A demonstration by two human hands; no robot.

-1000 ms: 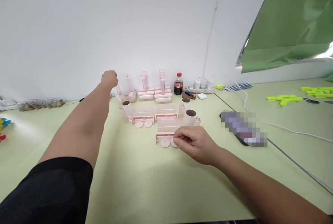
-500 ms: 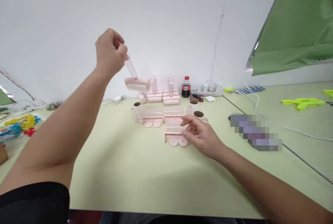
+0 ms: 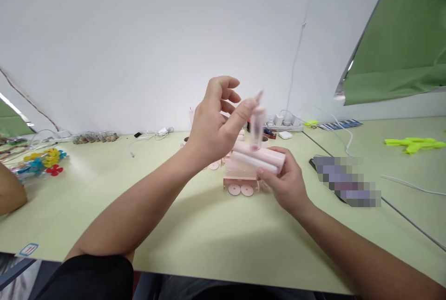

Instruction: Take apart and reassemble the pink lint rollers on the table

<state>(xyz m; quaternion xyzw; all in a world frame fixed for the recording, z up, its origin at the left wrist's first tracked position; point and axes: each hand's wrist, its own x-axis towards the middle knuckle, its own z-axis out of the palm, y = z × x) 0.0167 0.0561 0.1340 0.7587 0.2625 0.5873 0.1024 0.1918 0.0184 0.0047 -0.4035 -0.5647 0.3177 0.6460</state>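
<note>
My right hand [image 3: 287, 181] grips the right end of a pink lint roller [image 3: 261, 156], thumb in front and fingers behind. Its clear handle [image 3: 257, 128] stands up from the body, slightly blurred. At the top of that handle is my left hand [image 3: 223, 119], fingers spread and curved, with the thumb beside or touching the tip; I cannot tell which. Below the roller, a pink tray-like part [image 3: 240, 181] rests on the table, two pale pink discs [image 3: 240, 190] at its front. My hands and the roller hide most of the other pink parts behind.
A phone-like object with a blurred-out face [image 3: 343, 179] lies to the right, near bright yellow plastic pieces [image 3: 413, 144]. Bagged coloured flower shapes [image 3: 45, 163] are at left, beside another person's arm [image 3: 10, 191]. A power strip [image 3: 284, 126] with cables runs along the wall.
The lint roller has moved right and down from high on the left. My right hand has taken hold of its body, and my left hand has loosened from the handle.
</note>
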